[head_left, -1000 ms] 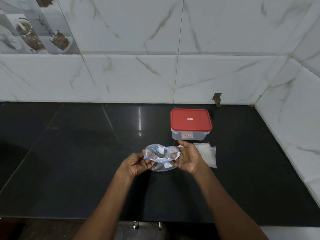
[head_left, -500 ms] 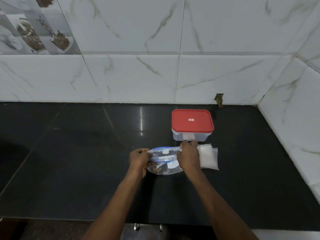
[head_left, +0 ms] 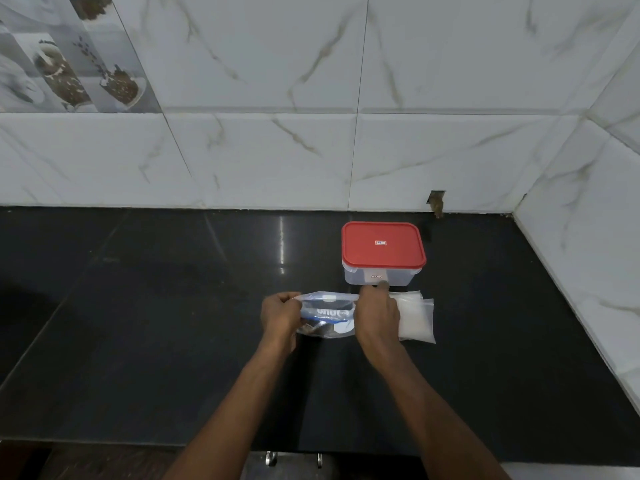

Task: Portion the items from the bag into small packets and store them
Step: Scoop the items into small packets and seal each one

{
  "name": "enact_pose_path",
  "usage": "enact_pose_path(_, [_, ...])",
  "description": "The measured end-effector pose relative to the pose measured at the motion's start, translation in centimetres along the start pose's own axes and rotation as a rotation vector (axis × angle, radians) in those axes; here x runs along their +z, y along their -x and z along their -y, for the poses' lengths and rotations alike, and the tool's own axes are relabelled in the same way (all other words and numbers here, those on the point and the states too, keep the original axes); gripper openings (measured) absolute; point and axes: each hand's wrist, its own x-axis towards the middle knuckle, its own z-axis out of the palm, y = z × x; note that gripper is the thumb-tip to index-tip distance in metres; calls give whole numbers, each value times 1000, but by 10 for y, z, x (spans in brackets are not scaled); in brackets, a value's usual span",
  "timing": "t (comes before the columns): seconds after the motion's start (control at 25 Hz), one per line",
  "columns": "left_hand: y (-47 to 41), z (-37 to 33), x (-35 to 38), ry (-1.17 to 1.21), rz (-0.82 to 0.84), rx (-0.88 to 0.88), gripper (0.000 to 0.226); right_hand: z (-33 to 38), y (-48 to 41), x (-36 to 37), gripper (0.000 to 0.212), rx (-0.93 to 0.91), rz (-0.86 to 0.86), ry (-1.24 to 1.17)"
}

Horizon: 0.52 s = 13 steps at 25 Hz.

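A clear zip bag [head_left: 327, 315] with blue print and some dark contents lies flat on the black counter [head_left: 156, 323]. My left hand [head_left: 280, 315] pinches its left top corner. My right hand [head_left: 375, 315] grips its right top edge, fingers curled over the seal. A small stack of empty clear packets [head_left: 417, 318] lies just right of my right hand, partly hidden under it. Behind them stands a clear plastic box with a red lid [head_left: 382, 249], closed.
White marble-look tiled walls [head_left: 571, 254] close the counter at the back and on the right. The counter's front edge [head_left: 138, 443] runs below my forearms, with metal hooks [head_left: 294, 459] under it.
The bag was held up with its mouth spread open; it now lies flat on the counter, its top edge stretched straight between both hands. My right hand turned palm-down.
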Motion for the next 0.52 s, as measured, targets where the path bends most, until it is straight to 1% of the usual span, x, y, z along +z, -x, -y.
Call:
enact_pose_path(0.08, [4, -2, -1, -68, 74, 21, 16, 2, 0, 1, 19, 4, 46, -49])
enact_pose_path(0.12, [7, -3, 0, -95, 128, 27, 19, 3, -1, 4, 16, 8, 95, -118])
enact_pose_path(0.16, [9, -4, 0, -119, 171, 24, 23, 2, -2, 8, 14, 27, 150, -216])
enact_pose_path(0.24, [6, -5, 0, -98, 209, -36, 26, 0, -3, 15, 11, 131, 275, -530])
enact_pose_path(0.36, [2, -10, -3, 152, 286, -310, 23, -3, -4, 12, 9, 396, 488, -1105])
enact_pose_path(0.44, [5, -15, -10, 320, 345, -428, 29, -7, -6, 4, 10, 535, 643, -1389])
enact_pose_path(0.52, [4, -16, -16, 440, 367, -501, 33, -15, -9, 2, 17, 661, 739, -1620])
